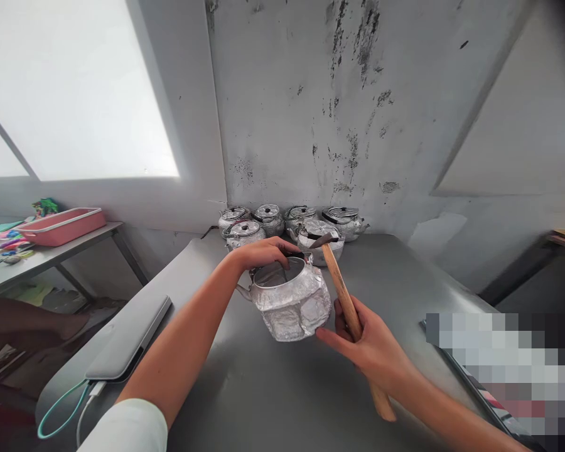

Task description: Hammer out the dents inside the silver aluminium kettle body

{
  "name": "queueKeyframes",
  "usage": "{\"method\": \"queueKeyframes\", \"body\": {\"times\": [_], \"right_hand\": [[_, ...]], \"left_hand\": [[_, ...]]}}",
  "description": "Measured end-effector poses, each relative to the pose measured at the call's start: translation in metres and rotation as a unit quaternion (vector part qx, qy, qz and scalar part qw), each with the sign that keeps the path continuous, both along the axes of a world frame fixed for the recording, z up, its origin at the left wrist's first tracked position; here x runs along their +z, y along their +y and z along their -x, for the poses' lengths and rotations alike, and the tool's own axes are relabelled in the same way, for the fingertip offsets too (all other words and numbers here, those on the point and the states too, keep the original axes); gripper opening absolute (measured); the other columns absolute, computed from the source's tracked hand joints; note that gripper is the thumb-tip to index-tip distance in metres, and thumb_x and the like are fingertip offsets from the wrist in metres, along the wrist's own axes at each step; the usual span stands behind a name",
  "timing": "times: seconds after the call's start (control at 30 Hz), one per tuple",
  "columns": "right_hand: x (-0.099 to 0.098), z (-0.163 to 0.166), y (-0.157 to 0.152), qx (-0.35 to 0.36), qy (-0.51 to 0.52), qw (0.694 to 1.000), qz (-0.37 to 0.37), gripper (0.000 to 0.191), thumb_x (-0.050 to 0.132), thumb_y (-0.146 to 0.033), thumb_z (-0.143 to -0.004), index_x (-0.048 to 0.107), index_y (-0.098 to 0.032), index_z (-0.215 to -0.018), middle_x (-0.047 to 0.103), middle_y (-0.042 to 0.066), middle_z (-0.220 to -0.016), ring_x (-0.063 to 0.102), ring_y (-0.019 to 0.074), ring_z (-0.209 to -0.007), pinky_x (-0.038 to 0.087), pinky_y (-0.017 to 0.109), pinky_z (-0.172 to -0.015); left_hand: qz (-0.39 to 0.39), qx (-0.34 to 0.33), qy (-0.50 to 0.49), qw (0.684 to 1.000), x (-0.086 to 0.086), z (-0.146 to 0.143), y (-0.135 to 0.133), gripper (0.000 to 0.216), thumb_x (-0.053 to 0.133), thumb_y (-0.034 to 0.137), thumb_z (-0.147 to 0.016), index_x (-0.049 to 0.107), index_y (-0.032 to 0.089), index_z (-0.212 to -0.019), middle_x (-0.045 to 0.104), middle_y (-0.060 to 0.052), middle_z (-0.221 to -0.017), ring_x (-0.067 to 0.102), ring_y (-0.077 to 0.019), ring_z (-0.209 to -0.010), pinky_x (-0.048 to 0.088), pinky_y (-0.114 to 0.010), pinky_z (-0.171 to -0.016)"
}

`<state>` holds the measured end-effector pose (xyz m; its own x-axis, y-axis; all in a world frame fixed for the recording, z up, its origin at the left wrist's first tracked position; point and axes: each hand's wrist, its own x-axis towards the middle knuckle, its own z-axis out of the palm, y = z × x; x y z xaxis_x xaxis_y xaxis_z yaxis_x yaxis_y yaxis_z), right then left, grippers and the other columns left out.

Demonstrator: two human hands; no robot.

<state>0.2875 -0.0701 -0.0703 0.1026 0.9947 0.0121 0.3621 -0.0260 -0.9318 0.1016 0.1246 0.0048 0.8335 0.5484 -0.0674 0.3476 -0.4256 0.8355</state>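
Note:
A lidless silver metal kettle (294,311) with dented, crinkled walls is held above the grey table, tilted, its open mouth facing up and its spout to the left. My left hand (263,252) grips it at the top, by the dark handle and rim, with some fingers reaching into the mouth. In my right hand (370,336) is a hammer (341,282), gripped by its wooden handle with the dark head up, near the kettle's right side. The fingertips of my right hand touch or nearly touch the kettle's lower right wall.
Several silver kettles, one of them (245,233), stand at the table's (263,402) far end by the stained wall. A grey power bank (129,339) with cables lies left. Beyond it, a pink basket (68,227) sits on a side table. The right edge is pixelated.

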Motion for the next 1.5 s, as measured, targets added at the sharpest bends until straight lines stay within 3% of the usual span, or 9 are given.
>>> {"method": "queueKeyframes", "body": {"times": [0.3,0.63,0.77,0.93,1.03,1.13,1.23,1.37,1.5], "right_hand": [[0.0,0.0,0.001,0.011,-0.01,1.0,0.007,0.04,0.075,-0.048,-0.077,0.046,-0.023,-0.086,0.039,-0.008,-0.068,0.037,0.0104,-0.06,0.037,0.022,-0.052],[0.004,0.002,0.001,0.018,-0.034,0.998,0.048,0.037,0.072,-0.044,-0.08,0.042,-0.024,-0.081,0.038,-0.008,-0.068,0.037,0.0101,-0.058,0.035,0.02,-0.044],[-0.002,-0.002,0.001,-0.02,-0.049,0.998,0.045,0.036,0.069,-0.048,-0.082,0.041,-0.024,-0.083,0.038,-0.008,-0.068,0.038,0.0099,-0.056,0.034,0.021,-0.043],[0.001,-0.003,-0.007,0.002,-0.035,0.999,-0.023,0.038,0.035,-0.057,-0.099,0.038,-0.025,-0.078,0.031,-0.007,-0.065,0.031,0.0107,-0.051,0.031,0.022,-0.043],[0.004,-0.001,-0.013,0.051,-0.131,0.987,-0.076,0.037,0.035,-0.051,-0.101,0.04,-0.024,-0.076,0.036,-0.006,-0.062,0.036,0.012,-0.052,0.032,0.025,-0.049],[0.003,0.002,-0.017,0.075,-0.232,0.965,-0.092,0.033,0.04,-0.044,-0.1,0.044,-0.024,-0.074,0.046,-0.003,-0.063,0.045,0.015,-0.056,0.033,0.027,-0.054],[-0.002,0.005,-0.017,0.084,-0.295,0.95,-0.063,0.034,0.04,-0.042,-0.1,0.044,-0.024,-0.071,0.051,0.0,-0.063,0.05,0.0179,-0.06,0.031,0.028,-0.055],[-0.006,0.007,-0.014,0.092,-0.317,0.944,-0.005,0.038,0.035,-0.043,-0.101,0.037,-0.024,-0.068,0.048,-0.001,-0.06,0.043,0.0174,-0.057,0.026,0.03,-0.056],[-0.006,0.007,-0.011,0.086,-0.279,0.955,0.046,0.042,0.033,-0.045,-0.102,0.033,-0.023,-0.065,0.043,-0.003,-0.06,0.035,0.0145,-0.056,0.025,0.029,-0.055]], "left_hand": [[-0.037,0.015,0.011,0.999,0.0,0.001,0.003,0.054,0.065,0.019,-0.068,0.07,0.022,-0.122,0.066,0.002,-0.127,0.056,-0.0254,-0.121,0.043,-0.03,-0.104],[-0.064,-0.005,0.029,0.997,0.001,0.001,0.001,0.055,0.062,0.019,-0.071,0.068,0.019,-0.126,0.069,0.0,-0.122,0.06,-0.0229,-0.114,0.046,-0.026,-0.095],[-0.123,0.005,0.08,0.989,0.009,0.006,-0.002,0.055,0.057,0.015,-0.072,0.068,0.023,-0.125,0.069,0.002,-0.121,0.062,-0.0212,-0.11,0.048,-0.024,-0.089],[-0.268,0.096,0.15,0.947,0.016,0.014,-0.006,0.056,0.053,0.013,-0.072,0.068,0.025,-0.124,0.068,0.0,-0.125,0.063,-0.0224,-0.111,0.048,-0.025,-0.089],[-0.356,0.115,0.159,0.914,0.016,0.016,-0.008,0.056,0.05,0.012,-0.072,0.068,0.023,-0.124,0.069,-0.003,-0.125,0.062,-0.0231,-0.114,0.046,-0.027,-0.095],[-0.396,0.106,0.16,0.898,0.017,0.014,-0.013,0.053,0.053,0.015,-0.072,0.069,0.022,-0.122,0.071,-0.004,-0.119,0.064,-0.0229,-0.11,0.047,-0.027,-0.093],[-0.387,0.078,0.152,0.906,0.022,0.012,-0.022,0.048,0.055,0.021,-0.075,0.07,0.023,-0.12,0.072,-0.001,-0.116,0.065,-0.0208,-0.105,0.048,-0.025,-0.088],[-0.341,0.051,0.156,0.926,0.032,0.012,-0.037,0.046,0.062,0.035,-0.077,0.069,0.028,-0.122,0.073,0.001,-0.112,0.066,-0.02,-0.097,0.048,-0.025,-0.083],[-0.295,-0.015,0.15,0.943,0.038,0.008,-0.048,0.047,0.067,0.048,-0.075,0.07,0.032,-0.12,0.061,0.0,-0.133,0.059,-0.0228,-0.115,0.045,-0.026,-0.092]]}}
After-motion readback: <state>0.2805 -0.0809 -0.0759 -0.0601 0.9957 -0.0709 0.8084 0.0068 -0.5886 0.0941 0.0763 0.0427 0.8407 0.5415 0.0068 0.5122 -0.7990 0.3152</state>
